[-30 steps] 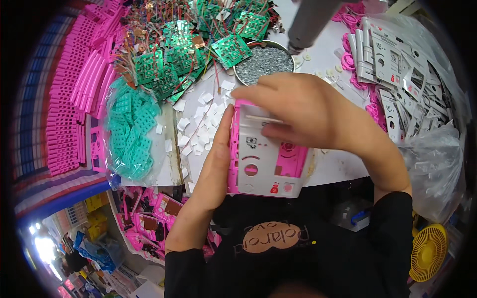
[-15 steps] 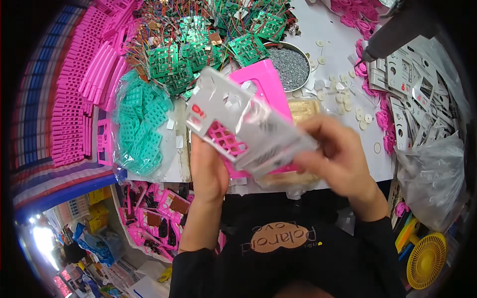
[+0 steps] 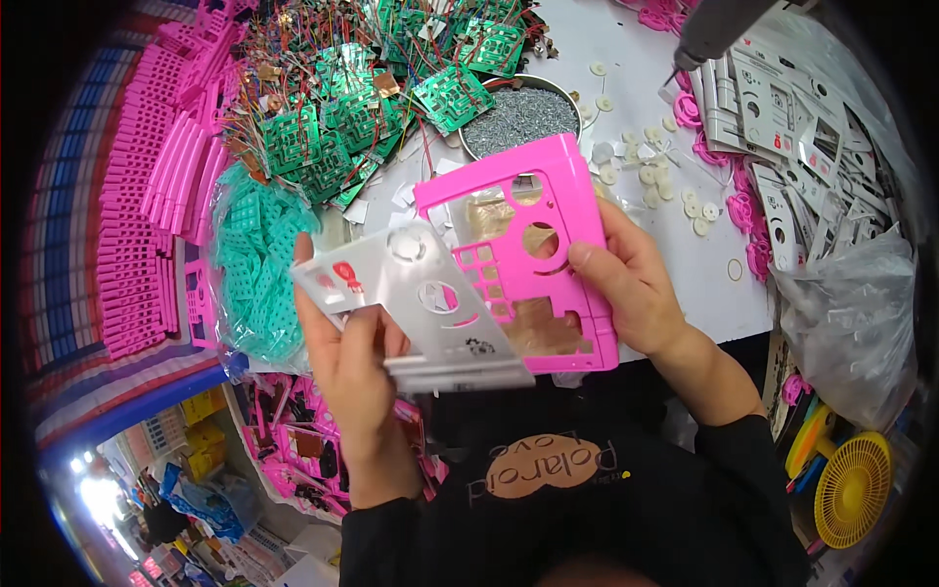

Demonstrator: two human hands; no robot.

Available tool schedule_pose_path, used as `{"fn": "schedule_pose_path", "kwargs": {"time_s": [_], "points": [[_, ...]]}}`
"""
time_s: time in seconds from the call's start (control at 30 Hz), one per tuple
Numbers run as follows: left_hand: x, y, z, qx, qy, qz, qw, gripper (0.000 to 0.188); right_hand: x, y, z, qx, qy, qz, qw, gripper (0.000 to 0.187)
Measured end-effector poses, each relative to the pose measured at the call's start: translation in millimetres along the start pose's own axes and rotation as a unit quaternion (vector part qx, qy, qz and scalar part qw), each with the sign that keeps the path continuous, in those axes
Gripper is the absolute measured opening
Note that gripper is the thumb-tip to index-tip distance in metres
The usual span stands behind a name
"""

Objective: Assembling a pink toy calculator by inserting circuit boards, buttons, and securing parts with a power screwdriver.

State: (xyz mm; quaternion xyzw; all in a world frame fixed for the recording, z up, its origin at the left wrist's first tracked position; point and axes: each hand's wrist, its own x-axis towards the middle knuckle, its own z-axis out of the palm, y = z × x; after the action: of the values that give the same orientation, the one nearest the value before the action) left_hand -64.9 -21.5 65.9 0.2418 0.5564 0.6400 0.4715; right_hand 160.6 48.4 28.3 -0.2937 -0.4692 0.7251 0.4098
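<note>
My left hand grips a white printed faceplate with round cut-outs, fingers and thumb at its left side. A pink plastic casing with round holes and a small grid is in my right hand, thumb on its front face at the right edge. The faceplate is tilted and overlaps the casing's left part; whether they touch cannot be told. Through the casing's openings a tan block shows on the table beneath.
Green circuit boards with wires lie behind, beside a round tin of small screws. Teal keypads and stacked pink casings fill the left. White faceplates lie right, near a grey screwdriver-like tool.
The faceplate and casing, earlier overlapping with the faceplate in front, have come apart sideways. My left hand now has the faceplate at left; my right hand has moved onto the casing.
</note>
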Motion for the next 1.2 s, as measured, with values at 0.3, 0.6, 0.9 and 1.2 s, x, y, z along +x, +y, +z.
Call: {"fn": "schedule_pose_path", "kwargs": {"time_s": [0.3, 0.6, 0.9, 1.2], "points": [[-11.2, -14.8, -3.0, -0.165, -0.168, -0.062, 0.970, 0.087, -5.5, 11.8, 3.6, -0.027, -0.031, 0.033, 0.999, 0.046], [-2.6, -42.4, -5.5, 0.013, -0.126, 0.041, 0.991, 0.099, -6.9, 14.7, 9.8, -0.078, -0.008, -0.015, 0.997, 0.045], [-9.6, -49.4, 3.0, -0.071, -0.079, 0.013, 0.994, 0.099, -1.9, 10.9, 8.6, -0.084, -0.039, -0.004, 0.996, 0.038], [-12.7, -50.3, -6.2, -0.021, -0.111, 0.013, 0.994, 0.097, -1.1, 22.6, 7.6, -0.126, -0.049, -0.064, 0.989, 0.039]]}}
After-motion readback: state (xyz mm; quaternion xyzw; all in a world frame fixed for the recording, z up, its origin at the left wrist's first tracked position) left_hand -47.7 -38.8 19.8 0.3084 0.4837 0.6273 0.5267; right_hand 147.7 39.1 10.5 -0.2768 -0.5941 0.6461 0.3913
